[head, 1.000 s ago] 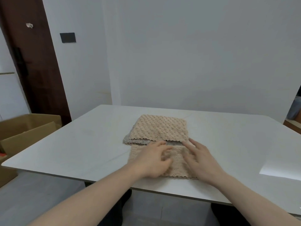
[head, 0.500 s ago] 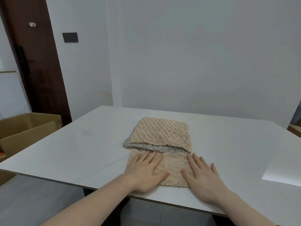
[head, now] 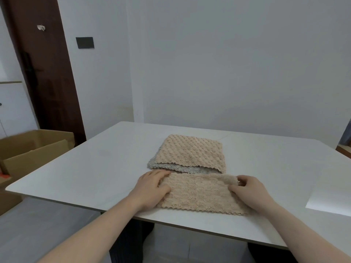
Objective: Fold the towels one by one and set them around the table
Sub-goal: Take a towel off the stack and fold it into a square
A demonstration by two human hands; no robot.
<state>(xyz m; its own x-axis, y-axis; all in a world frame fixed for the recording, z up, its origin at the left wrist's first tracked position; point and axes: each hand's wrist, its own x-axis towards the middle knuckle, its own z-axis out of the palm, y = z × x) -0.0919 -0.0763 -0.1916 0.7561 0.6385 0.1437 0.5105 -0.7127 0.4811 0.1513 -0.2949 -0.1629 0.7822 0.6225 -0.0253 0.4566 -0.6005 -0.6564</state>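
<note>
A folded beige towel (head: 199, 193) lies on the white table (head: 95, 168) close to the near edge. My left hand (head: 152, 188) grips its left end, fingers curled over the edge. My right hand (head: 247, 188) pinches its upper right corner, which is lifted slightly off the table. Just behind it sits a small stack: a beige waffle towel (head: 191, 151) on top of a grey towel (head: 176, 168), whose edge peeks out at the front and left.
An open cardboard box (head: 32, 149) stands on the floor at the left, beside a dark brown door (head: 43, 73). A bright patch of light (head: 330, 202) falls on the table's right side. A white wall rises behind the table.
Both hands lay flat on the near towel; now they have slid outward to its two ends and closed on them, the right one lifting a corner.
</note>
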